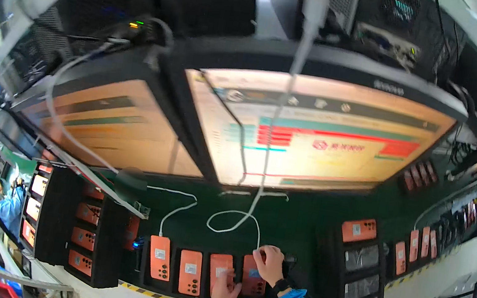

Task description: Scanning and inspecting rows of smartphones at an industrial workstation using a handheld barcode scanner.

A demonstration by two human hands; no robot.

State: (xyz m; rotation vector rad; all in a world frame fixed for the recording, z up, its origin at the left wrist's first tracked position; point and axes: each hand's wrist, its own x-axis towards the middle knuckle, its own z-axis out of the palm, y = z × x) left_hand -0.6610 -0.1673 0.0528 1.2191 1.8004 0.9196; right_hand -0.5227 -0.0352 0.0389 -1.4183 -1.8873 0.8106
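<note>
My right hand [270, 264] pinches the plug end of a white charging cable [236, 228] at the top edge of an orange phone [255, 282], the rightmost in a row lying back-up. My left hand [224, 294] lies over the lower part of the neighbouring orange phone [221, 263], fingers apart, thumb near the rightmost phone's left edge. Its fingertips partly cover that phone. Further left lie another orange phone [190, 271] and an orange phone with a second white cable [159, 256] at its top. Labels and dark camera lenses show on their backs.
Two lit monitors [326, 144] hang above the green bench mat [302, 221]. Black trays of phones stand left [59, 227] and right [331, 251]. One white cable hangs down before the larger screen. Yellow-black tape [156, 294] marks the front edge. People in blue work at far left.
</note>
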